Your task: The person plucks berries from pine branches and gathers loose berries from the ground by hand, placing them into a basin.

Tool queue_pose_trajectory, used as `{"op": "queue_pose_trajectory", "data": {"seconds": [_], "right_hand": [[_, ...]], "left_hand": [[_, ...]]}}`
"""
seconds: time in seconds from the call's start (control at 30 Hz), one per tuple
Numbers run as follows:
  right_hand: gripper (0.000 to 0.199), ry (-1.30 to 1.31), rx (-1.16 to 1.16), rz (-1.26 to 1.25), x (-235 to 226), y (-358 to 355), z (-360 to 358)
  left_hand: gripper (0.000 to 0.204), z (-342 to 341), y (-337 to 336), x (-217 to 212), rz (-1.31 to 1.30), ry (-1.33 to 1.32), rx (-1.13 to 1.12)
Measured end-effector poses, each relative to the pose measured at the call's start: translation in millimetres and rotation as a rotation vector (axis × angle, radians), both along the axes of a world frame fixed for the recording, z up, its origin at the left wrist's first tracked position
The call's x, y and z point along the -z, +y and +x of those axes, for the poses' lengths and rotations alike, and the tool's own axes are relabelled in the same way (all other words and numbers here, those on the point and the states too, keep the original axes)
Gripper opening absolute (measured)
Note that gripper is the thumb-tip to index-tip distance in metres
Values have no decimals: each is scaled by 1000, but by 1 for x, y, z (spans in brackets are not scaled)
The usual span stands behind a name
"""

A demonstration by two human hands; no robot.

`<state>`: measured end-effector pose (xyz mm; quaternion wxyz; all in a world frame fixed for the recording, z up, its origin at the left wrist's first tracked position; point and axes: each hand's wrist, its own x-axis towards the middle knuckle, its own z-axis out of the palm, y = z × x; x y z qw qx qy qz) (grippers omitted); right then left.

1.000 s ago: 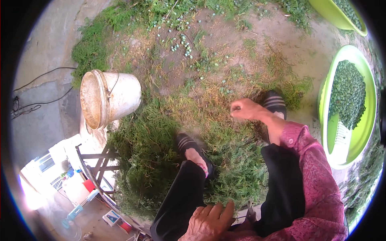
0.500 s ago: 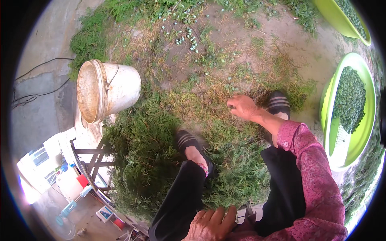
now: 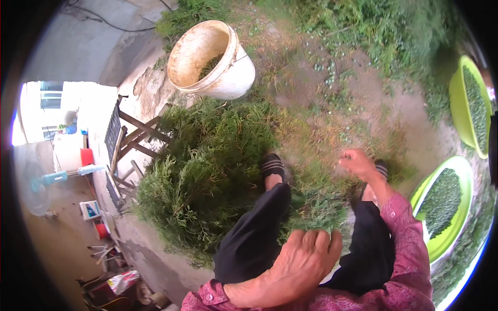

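Note:
Above my lap is my left hand [image 3: 307, 260], its back turned up and its fingers curled under. Whatever those fingers may hold is hidden beneath them. My right hand [image 3: 357, 163] hangs low over the littered ground, beside my right shoe [image 3: 381, 168]. Its fingers are bent together, and anything inside them is too small or covered to make out. To the left of my legs lies a large heap of green conifer branches [image 3: 199, 179]. Loose sprigs and small pale green cones [image 3: 332, 83] lie scattered on the soil ahead.
A stained white bucket [image 3: 236, 78] lies tilted beyond the heap, some green bits inside. On the right are two lime-green basins [image 3: 460, 234] filled with small green cones. At left stand a wooden folding frame [image 3: 137, 136] and a pale blue fan [image 3: 54, 178].
The view has swung left, so the bucket, heap and basins have shifted in it. My left hand has risen into fuller view over my lap. My right hand stays low near the shoe.

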<state>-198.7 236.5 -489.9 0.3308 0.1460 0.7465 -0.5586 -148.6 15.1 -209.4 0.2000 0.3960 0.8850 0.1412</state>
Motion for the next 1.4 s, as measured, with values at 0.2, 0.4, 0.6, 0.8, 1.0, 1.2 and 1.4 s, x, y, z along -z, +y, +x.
{"op": "queue_pose_trajectory", "data": {"seconds": [0.2,0.4,0.6,0.8,1.0,1.2,1.4], "right_hand": [[16,-182,238,-527,-145,-17,25],[11,-40,175,-389,-265,-42,65],[2,-42,307,-417,-298,-53,114],[6,20,450,-280,-326,-58,155],[7,141,370,56,-344,-64,184],[12,613,86,725,-361,-69,201],[12,793,487,1046,-398,12,227]], "left_hand": [[46,-2,-10,-3,16,173,-196],[39,9,-18,-6,417,75,-307],[11,27,-14,5,760,-16,-38],[7,40,-5,3,1033,-201,35],[2,45,0,0,915,-500,18],[5,48,1,8,925,-385,104],[13,51,-12,15,448,-90,151]]}}
